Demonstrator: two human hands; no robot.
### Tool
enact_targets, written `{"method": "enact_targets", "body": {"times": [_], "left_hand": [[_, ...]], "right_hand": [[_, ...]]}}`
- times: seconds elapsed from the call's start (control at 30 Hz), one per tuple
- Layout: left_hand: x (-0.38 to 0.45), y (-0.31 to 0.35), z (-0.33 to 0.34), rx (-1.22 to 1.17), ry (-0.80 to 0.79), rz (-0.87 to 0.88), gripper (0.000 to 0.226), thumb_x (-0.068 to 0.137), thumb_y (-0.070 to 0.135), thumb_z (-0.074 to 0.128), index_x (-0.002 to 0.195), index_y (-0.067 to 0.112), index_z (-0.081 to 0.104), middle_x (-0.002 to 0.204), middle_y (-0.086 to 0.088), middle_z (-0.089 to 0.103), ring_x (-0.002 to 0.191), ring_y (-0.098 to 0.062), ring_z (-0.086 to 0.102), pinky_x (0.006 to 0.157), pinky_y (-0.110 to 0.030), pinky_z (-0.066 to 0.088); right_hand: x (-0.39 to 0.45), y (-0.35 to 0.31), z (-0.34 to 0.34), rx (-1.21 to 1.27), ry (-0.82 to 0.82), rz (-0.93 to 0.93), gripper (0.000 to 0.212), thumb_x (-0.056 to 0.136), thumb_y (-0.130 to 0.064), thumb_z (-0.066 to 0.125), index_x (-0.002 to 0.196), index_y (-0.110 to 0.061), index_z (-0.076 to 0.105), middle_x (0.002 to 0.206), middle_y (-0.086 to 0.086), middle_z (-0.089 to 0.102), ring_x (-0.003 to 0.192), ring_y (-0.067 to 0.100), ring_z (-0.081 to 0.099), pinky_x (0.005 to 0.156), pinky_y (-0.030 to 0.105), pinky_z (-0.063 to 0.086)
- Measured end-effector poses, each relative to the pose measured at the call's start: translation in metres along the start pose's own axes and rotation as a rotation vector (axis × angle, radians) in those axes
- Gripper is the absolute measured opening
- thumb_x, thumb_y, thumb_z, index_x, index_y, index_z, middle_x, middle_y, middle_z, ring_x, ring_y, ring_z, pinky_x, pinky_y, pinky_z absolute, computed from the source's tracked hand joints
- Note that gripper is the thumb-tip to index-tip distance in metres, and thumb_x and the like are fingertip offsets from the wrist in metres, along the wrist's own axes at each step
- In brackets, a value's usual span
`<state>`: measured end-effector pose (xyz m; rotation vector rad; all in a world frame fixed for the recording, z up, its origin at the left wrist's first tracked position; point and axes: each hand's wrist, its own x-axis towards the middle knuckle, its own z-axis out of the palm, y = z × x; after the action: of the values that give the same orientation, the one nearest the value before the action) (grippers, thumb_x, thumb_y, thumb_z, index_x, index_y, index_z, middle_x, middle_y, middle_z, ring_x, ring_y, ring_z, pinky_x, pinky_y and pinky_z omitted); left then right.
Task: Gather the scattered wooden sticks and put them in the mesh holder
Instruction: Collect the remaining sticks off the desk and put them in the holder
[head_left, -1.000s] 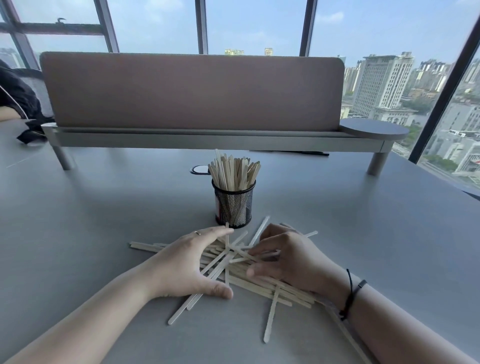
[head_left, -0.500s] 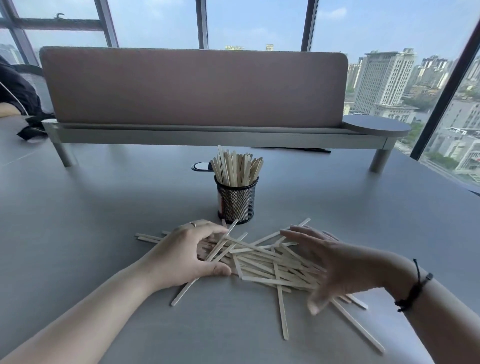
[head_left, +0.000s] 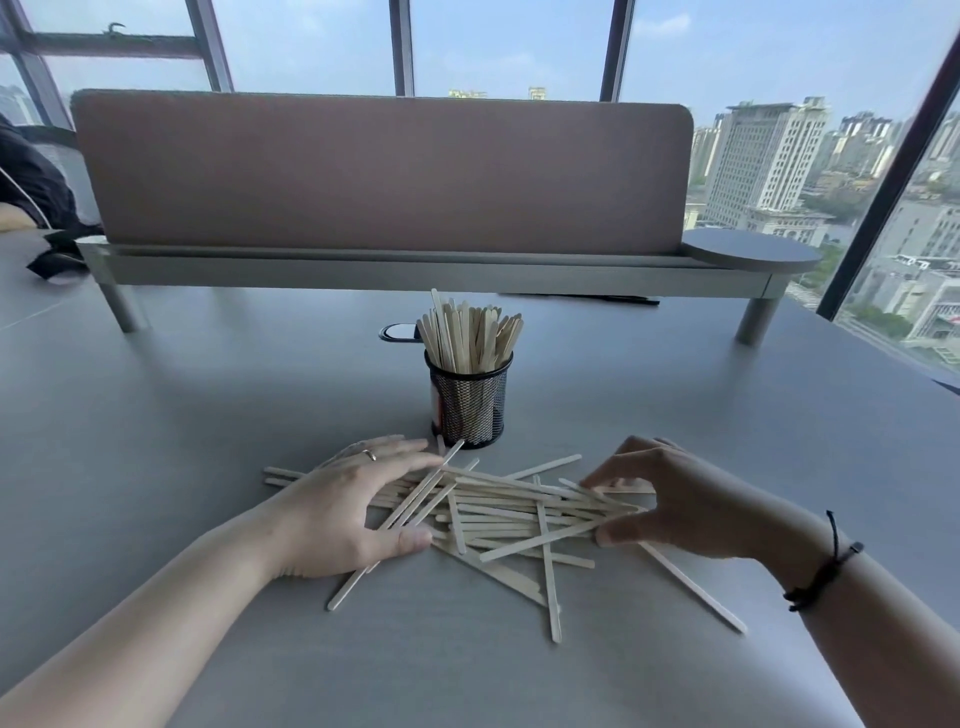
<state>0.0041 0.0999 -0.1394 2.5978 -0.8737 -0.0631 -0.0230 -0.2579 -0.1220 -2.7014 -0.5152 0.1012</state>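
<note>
Right hand (head_left: 685, 504) now back against sticks (head_left: 498, 506) — left hand (head_left: 343, 514) opposite.

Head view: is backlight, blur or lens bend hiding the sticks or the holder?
Head view: windows behind backlight the scene, yet the scattered sticks and mesh holder read clearly; the right hand looks darker, shaded; the left hand is brighter; wide-angle bend curves the window frames at the edges; no glare on the table.

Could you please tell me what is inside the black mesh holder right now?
The mesh holder holds a bunch of wooden sticks standing upright, their tops fanning above the rim. Their lower ends show only faintly through the mesh; the bottom is hidden.
</note>
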Motion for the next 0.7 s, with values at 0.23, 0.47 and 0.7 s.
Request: {"method": "enact_targets", "body": {"times": [0.23, 0.47, 0.7], "left_hand": [[0.001, -0.005, 0.002, 0.003, 0.011, 0.005, 0.070, 0.077, 0.077, 0.053, 0.141, 0.058, 0.034, 0.160, 0.025, 0.020, 0.146, 0.012, 0.004, 0.117, -0.018, 0.009], [0.007, 0.007, 0.011, -0.021, 0.034, -0.004, 0.077, 0.074, 0.081, 0.058, 0.141, 0.046, 0.040, 0.161, 0.025, 0.005, 0.147, 0.008, -0.003, 0.117, -0.015, 0.005], [0.016, 0.023, 0.019, -0.058, 0.144, 0.001, 0.063, 0.076, 0.070, 0.064, 0.122, 0.028, 0.056, 0.125, 0.014, 0.059, 0.113, 0.006, 0.049, 0.092, -0.002, 0.032]], "right_hand": [[0.009, -0.004, 0.017, 0.056, 0.072, 0.004, 0.042, 0.079, -0.050, 0.074, 0.119, -0.049, 0.064, 0.107, -0.016, 0.050, 0.108, 0.007, 0.044, 0.091, 0.022, 0.035], [0.019, -0.025, 0.038, 0.092, 0.208, -0.037, 0.033, 0.082, -0.047, 0.072, 0.114, -0.040, 0.069, 0.102, -0.014, 0.053, 0.104, 0.009, 0.050, 0.084, 0.010, 0.034], [0.022, -0.042, 0.038, 0.153, 0.265, 0.009, 0.050, 0.074, -0.065, 0.068, 0.115, -0.037, 0.067, 0.101, -0.014, 0.059, 0.098, 0.002, 0.056, 0.083, 0.019, 0.042]]}}
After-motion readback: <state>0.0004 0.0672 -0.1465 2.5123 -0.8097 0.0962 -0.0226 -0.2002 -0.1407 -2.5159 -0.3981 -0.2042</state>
